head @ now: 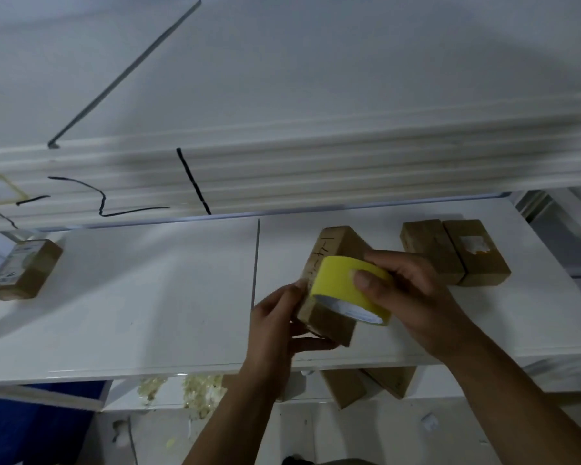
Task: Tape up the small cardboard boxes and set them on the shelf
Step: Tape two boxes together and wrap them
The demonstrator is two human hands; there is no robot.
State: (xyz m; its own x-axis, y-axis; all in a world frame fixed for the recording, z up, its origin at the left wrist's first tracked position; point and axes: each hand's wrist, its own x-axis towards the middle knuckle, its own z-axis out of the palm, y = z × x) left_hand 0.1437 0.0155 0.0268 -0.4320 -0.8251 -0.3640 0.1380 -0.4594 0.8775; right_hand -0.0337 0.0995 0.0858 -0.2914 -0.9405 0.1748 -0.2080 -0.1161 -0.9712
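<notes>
Small brown cardboard box (pixel 329 290): held up over the white shelf board (pixel 131 303), tilted, its long side running from the lower front toward the upper back; dark handwriting runs along one edge.
Left hand (pixel 279 330): wraps the box's lower left end, thumb on the near edge, fingers underneath; closed on the box.
Right hand (pixel 413 303): grips the roll of yellow adhesive tape (pixel 349 290), thumb pressed on the roll's outer band, fingers curled behind it.
Tape position: the roll lies against the top face of the held box, its white core facing down toward the camera.
Two brown cardboard boxes side by side (pixel 453 253): they lie on the shelf board to the right, touching each other, behind the right hand; the right one carries a torn white label.
Single brown box with a pale printed label (pixel 24 270): it lies at the far left end of the same board, well apart from the hands.
Lower level: more brown boxes (pixel 366 384) lean below the front edge of the board, near clumps of crumpled clear tape scraps (pixel 195 387).
Upper surface: a white panel above the shelf shows black marker lines (pixel 195 182).
</notes>
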